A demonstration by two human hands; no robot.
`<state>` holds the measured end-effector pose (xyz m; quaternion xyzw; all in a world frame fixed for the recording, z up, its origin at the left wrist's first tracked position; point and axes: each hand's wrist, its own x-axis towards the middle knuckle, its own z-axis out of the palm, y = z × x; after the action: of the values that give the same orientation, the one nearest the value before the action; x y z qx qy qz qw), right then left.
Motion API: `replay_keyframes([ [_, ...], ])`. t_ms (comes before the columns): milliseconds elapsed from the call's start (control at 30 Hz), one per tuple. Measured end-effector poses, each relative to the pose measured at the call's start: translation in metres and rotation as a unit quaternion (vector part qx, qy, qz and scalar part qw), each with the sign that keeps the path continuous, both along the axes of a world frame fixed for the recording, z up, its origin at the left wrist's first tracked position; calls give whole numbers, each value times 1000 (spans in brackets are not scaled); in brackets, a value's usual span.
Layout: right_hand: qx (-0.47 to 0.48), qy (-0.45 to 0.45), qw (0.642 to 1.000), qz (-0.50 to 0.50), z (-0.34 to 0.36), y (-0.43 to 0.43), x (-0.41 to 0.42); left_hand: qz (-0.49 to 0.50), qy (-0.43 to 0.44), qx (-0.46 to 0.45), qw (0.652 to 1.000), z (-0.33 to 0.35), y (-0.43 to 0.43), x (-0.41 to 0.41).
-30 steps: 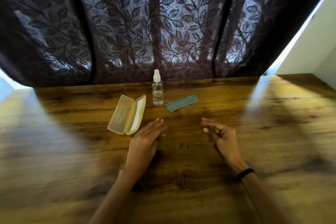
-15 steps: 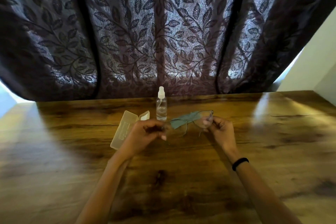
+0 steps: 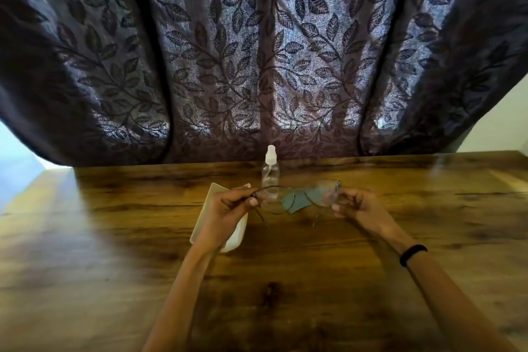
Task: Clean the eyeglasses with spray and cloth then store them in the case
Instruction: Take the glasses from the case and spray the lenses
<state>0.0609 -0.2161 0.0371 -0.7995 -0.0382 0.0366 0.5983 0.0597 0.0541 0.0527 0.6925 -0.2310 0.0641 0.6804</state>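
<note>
Eyeglasses (image 3: 297, 197) are held up over the desk (image 3: 371, 280), lenses facing away. The left hand (image 3: 225, 211) has its fingers (image 3: 253, 202) pinched on the left end of the frame; the right hand (image 3: 361, 207) pinches the right end. Behind the lenses lies a teal cloth (image 3: 297, 201), seemingly flat on the desk. A clear spray bottle (image 3: 270, 173) stands upright just beyond. The open pale case (image 3: 210, 208) lies beneath the left hand. A patterned curtain (image 3: 257, 51) hangs behind.
</note>
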Motion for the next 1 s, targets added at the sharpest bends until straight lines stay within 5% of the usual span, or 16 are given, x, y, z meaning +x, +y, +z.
replay_keyframes([
  [233, -68, -77, 994, 22, 25, 30, 43, -18, 5, -55, 998, -2, 6, -1],
  [567, -153, -48, 978, 133, 36, 87, 100, -1, 2, -38, 999, -10, 18, -1],
  [1000, -63, -103, 992, 48, 32, 51, 100, 22, 11, -48, 999, -13, 8, 2],
])
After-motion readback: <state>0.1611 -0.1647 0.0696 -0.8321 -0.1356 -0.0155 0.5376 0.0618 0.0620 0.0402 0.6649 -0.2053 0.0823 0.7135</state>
